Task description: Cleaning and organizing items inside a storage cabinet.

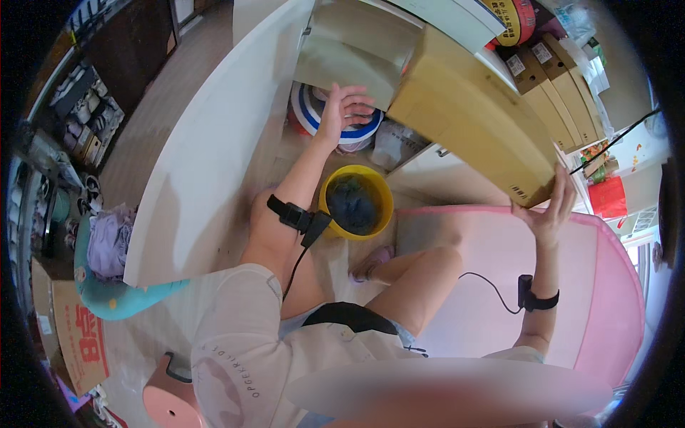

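Note:
My left hand (344, 113) reaches to the open cabinet, fingers spread with nothing between them, over a round white-and-blue item (309, 109); whether it touches that is unclear. My right hand (551, 206) grips the near end of a long cardboard box (471, 115), fingers at its end and thumb by its lower edge. The box lies slanted, its far end beside the cabinet opening. Below my left hand, between my legs, stands a yellow bucket (386, 202) holding dark contents. A translucent plastic bag (395, 144) lies beside the round item.
A large white door panel (208, 144) stands at my left. A pink-edged fabric enclosure (615, 289) is at my right. Shoe-box-like cartons (556, 101) stand on the counter at upper right. A pink stool (168, 398) and a printed carton (80, 342) are at lower left.

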{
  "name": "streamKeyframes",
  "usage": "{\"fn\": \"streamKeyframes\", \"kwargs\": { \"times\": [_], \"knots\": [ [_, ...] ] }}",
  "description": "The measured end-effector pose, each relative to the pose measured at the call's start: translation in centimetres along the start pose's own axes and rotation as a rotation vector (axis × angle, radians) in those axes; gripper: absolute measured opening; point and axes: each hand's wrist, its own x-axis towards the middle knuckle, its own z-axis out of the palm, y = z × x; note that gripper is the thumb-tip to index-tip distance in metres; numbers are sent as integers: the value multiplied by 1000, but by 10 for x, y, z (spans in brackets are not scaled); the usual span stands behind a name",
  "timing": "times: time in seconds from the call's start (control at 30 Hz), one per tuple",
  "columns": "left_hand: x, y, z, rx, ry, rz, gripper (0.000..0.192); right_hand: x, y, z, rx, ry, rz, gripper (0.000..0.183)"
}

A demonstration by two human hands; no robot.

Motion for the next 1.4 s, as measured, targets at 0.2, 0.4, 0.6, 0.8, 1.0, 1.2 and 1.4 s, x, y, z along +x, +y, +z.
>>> {"fn": "streamKeyframes", "kwargs": {
  "times": [0.2,0.4,0.6,0.8,1.0,1.2,1.4],
  "knots": [
    [7,-19,-15,183,19,2,67,2,-41,55,85,-179,-168,84],
    [13,-14,-40,-370,317,-233,54,13,-59,149,182,-190,-130,89],
    [20,-19,-62,-326,480,22,43,28,-83,238,229,-204,-96,95],
    [39,-29,-79,141,470,41,54,19,-90,314,168,-150,9,88],
    [45,-51,-77,354,343,-1,62,-3,-92,351,104,-225,146,90],
    [45,-53,-66,500,356,11,62,-14,-89,360,54,-212,181,88],
    [53,-63,-83,427,403,92,59,66,-143,336,380,-80,-32,82]
  ]
}}
